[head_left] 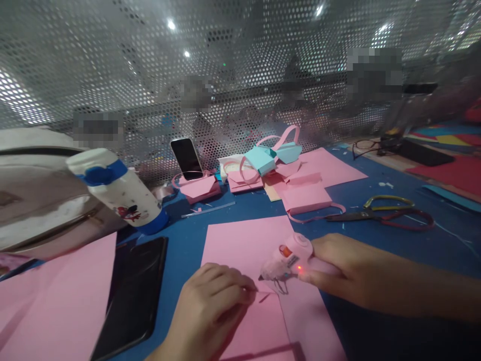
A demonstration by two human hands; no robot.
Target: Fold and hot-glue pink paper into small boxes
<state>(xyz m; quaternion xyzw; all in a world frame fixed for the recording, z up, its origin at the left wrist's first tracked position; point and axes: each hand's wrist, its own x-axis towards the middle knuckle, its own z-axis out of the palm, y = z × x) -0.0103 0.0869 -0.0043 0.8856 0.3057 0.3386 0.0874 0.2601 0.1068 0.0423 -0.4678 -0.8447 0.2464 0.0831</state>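
Observation:
My right hand is wrapped round a pink hot glue gun, whose small red light is lit. The dark nozzle points left and sits close to my left fingertips. With thumb and fingers pinched together, my left hand grips the upper edge of a folded pink paper piece. That piece lies on a larger pink sheet on the blue table. The glue gun's wire stand hangs just above the paper; whether it touches I cannot tell.
Scissors lie at right. Behind stand small pink paper bags, light-blue paper bags and a phone. At left are a leaning bottle, a black tablet-like slab and a backpack. A perforated metal screen rises behind.

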